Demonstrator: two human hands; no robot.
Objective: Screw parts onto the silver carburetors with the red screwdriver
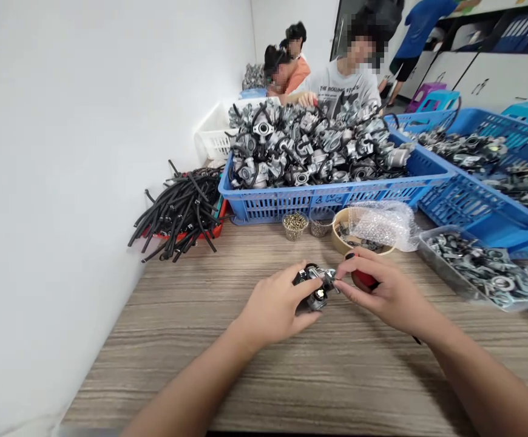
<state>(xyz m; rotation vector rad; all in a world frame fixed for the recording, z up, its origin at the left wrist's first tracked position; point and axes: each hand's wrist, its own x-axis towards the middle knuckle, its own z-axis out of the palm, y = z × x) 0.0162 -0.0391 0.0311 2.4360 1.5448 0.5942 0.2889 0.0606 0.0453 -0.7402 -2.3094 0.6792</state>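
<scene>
Noted nearest, over the table (191, 364), the left hand (273, 306) with fingers wrapped around a metal part (316, 301). Observed the right hand (389, 294) with thumb and fingertips nearly together at the part's right end, and a red tool (363, 280) tucked against the palm; unable to confirm a piece between the tips. Recorded beyond: a cup (294, 237) of brass-coloured pieces (295, 222), then a blue basket (264, 196) heaped with similar parts (321, 159).

"the rolling stones" on a shirt (345, 80)
</scene>
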